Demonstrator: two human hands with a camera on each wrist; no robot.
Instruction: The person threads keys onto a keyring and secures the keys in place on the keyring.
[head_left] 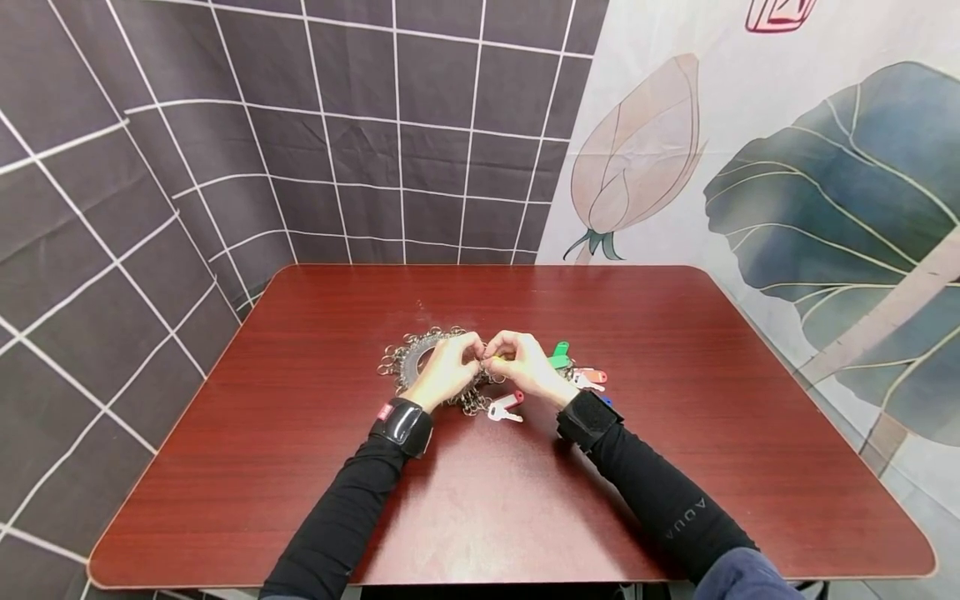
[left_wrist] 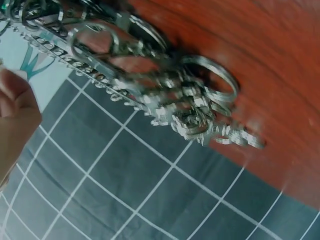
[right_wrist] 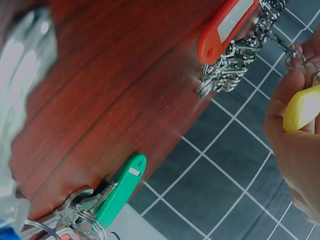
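My left hand (head_left: pixel 444 370) reaches over a round grey band (head_left: pixel 409 363) hung with many small metal split rings (left_wrist: pixel 210 77) and short chains. Its thumb and fingers pinch at the ring ends, which are too small to make out fully. Fingertip to fingertip with it, my right hand (head_left: pixel 527 367) pinches a yellow key tag (right_wrist: pixel 301 109). Small metal rings (right_wrist: pixel 296 59) run between the fingertips. Just below the hands lies a red key tag (head_left: pixel 510 400) with a silver key (head_left: pixel 501 412).
Beside the right wrist lie a green key tag (right_wrist: pixel 121 190), an orange-red tag (head_left: pixel 594 376) with keys, and a blue piece (head_left: pixel 606 401). All rest on a reddish-brown table (head_left: pixel 300 450). Grey grid cloth (head_left: pixel 435 158) hangs behind it.
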